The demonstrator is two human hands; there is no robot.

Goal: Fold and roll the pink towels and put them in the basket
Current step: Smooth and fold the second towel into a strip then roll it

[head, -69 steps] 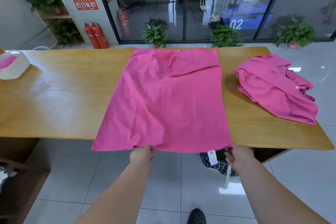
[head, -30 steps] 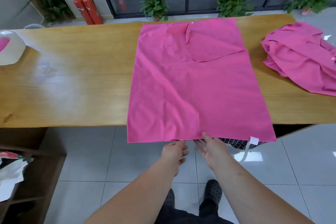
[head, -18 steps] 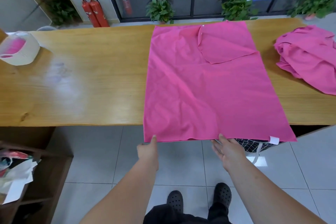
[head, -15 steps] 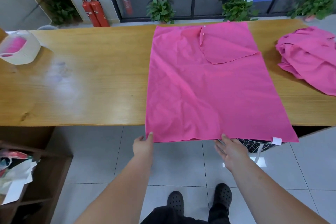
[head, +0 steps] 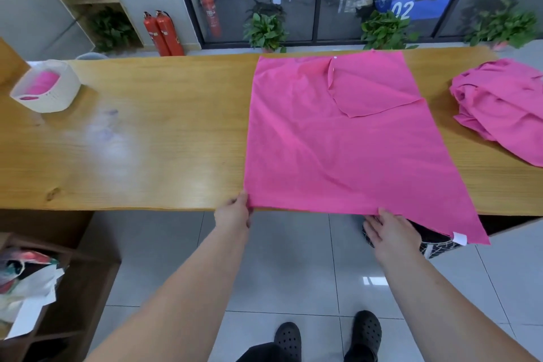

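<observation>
A pink towel (head: 332, 150) lies spread flat on the wooden table (head: 132, 141), its far right corner folded back onto it. The towel's near right corner, with a white tag (head: 459, 238), hangs past the table edge. My left hand (head: 235, 213) pinches the near left corner, thumb on top. My right hand (head: 386, 229) touches the middle of the near hem with straight, spread fingers. A white basket (head: 58, 97) at the table's far left holds a pink roll (head: 41, 84). A crumpled heap of pink towels (head: 502, 109) lies at the right end.
A black-and-white mesh basket (head: 437, 244) stands on the floor under the table's right part. A low wooden shelf (head: 88, 273) with papers is at the left. Potted plants (head: 266, 29) and fire extinguishers (head: 163, 34) stand beyond the table.
My left hand slid left along the near hem and took hold of the near left corner, lifting it to the table edge. My right hand stayed near the middle of the hem.
</observation>
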